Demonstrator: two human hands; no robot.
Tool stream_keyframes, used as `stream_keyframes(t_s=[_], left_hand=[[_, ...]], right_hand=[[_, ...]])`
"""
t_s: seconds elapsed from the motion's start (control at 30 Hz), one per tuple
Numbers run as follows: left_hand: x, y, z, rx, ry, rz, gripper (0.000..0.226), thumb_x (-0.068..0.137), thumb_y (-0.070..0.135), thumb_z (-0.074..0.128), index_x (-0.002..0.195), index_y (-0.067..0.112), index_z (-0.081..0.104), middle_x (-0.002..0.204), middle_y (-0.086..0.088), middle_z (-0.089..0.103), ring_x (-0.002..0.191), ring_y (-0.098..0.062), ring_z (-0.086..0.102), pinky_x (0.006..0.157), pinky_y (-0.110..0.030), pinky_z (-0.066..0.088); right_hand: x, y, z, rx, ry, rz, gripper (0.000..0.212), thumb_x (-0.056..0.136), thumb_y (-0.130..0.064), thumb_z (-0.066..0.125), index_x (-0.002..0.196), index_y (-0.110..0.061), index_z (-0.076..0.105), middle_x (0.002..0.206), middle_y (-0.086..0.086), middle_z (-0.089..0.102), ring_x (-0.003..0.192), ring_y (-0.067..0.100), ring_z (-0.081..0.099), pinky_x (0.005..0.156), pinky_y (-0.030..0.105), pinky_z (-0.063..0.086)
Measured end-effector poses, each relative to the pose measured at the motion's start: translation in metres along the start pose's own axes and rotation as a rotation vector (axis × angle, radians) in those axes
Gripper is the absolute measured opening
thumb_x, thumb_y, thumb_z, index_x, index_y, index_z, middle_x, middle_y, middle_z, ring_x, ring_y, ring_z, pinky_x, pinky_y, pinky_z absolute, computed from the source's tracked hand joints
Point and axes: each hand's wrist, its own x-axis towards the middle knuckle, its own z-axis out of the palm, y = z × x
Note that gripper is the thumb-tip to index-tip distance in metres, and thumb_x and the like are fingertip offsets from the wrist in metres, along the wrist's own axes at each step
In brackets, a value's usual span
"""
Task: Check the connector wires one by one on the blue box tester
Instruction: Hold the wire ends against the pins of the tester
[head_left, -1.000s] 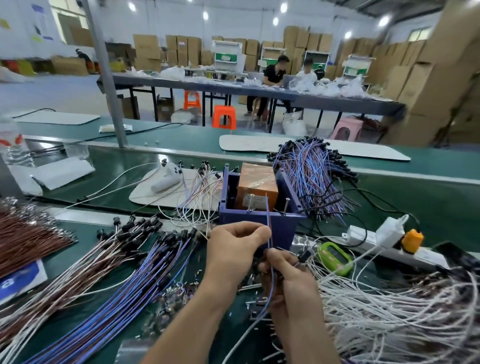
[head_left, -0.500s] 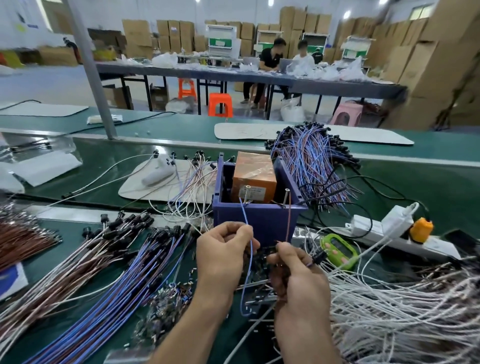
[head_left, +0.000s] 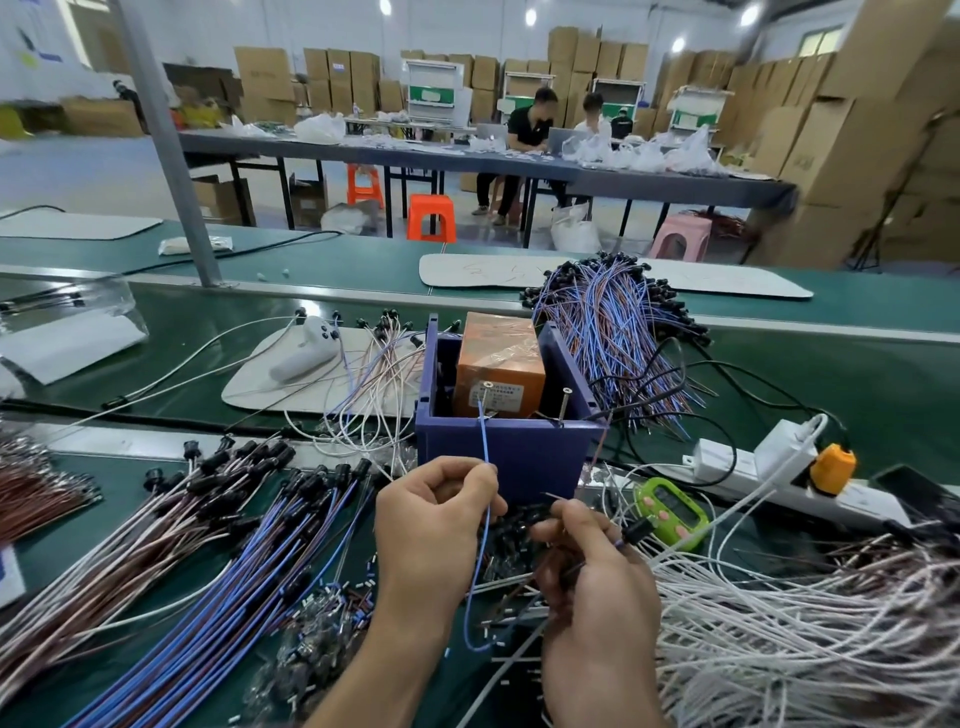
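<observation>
At the near wall of the blue box tester on the desk, the left hand pinches a blue lead, now raised from hand level onto the left screw post, while the right hand grips its connector, so this wire's check appears under way.

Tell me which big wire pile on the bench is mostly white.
The white wire pile at front right, beside the right hand; the other big piles are blue, purple or brown with black connectors.
</observation>
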Motion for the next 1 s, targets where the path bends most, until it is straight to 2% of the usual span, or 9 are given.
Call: stream_keyframes(t_s=[0.13,0.33,0.53,0.73,0.87,1.0], left_hand=[[-0.0021,0.0013,-0.0001,0.014,-0.016,0.013,0.017,0.086,0.018,0.075,0.077,0.031,0.079,0.064,-0.003,0.074,0.060,-0.012,0.070,0.061,-0.018,0.055],[-0.0031,0.0037,0.0004,-0.003,-0.033,0.012,0.018,0.087,0.015,0.075,0.075,0.028,0.080,0.063,-0.005,0.074,0.057,-0.010,0.068,0.060,-0.015,0.053],[-0.0040,0.0037,0.0010,-0.017,-0.048,0.012,0.018,0.087,0.014,0.075,0.076,0.028,0.080,0.063,-0.006,0.074,0.058,-0.012,0.069,0.060,-0.018,0.054],[-0.0028,0.0024,0.0008,-0.009,-0.049,0.012,0.020,0.088,0.013,0.075,0.073,0.026,0.079,0.063,-0.006,0.074,0.056,-0.012,0.068,0.059,-0.018,0.054],[-0.0022,0.0006,0.0026,-0.009,-0.037,0.015,0.020,0.088,0.011,0.074,0.073,0.024,0.079,0.062,-0.007,0.073,0.054,-0.010,0.066,0.056,-0.017,0.052],[-0.0018,-0.0011,0.0007,-0.020,-0.040,0.020,0.019,0.088,0.013,0.074,0.075,0.025,0.080,0.063,-0.006,0.074,0.055,-0.010,0.067,0.057,-0.017,0.053]], right_hand=[[0.0011,0.0005,-0.0009,0.021,-0.004,0.015,0.032,0.092,-0.006,0.069,0.062,-0.015,0.075,0.066,0.014,0.069,0.042,0.012,0.049,0.035,0.018,0.035],[0.0004,-0.0008,-0.0006,0.015,-0.018,0.011,0.041,0.092,-0.005,0.067,0.054,-0.021,0.073,0.063,0.012,0.067,0.042,0.013,0.048,0.036,0.018,0.034],[-0.0029,-0.0002,-0.0001,-0.049,-0.053,0.019,0.036,0.089,-0.005,0.069,0.056,-0.018,0.071,0.058,0.008,0.062,0.043,0.012,0.051,0.037,0.019,0.035],[-0.0046,0.0012,0.0025,-0.043,-0.078,0.019,0.047,0.085,0.001,0.070,0.046,-0.025,0.063,0.052,0.001,0.058,0.043,0.011,0.052,0.037,0.019,0.034],[-0.0037,0.0031,0.0018,-0.045,-0.062,0.010,0.031,0.082,0.000,0.073,0.060,-0.020,0.067,0.055,0.007,0.058,0.041,0.012,0.048,0.036,0.020,0.034],[-0.0029,0.0039,0.0020,-0.019,-0.066,-0.015,0.042,0.082,0.002,0.071,0.049,-0.024,0.066,0.053,0.003,0.057,0.042,0.010,0.050,0.036,0.018,0.035]])
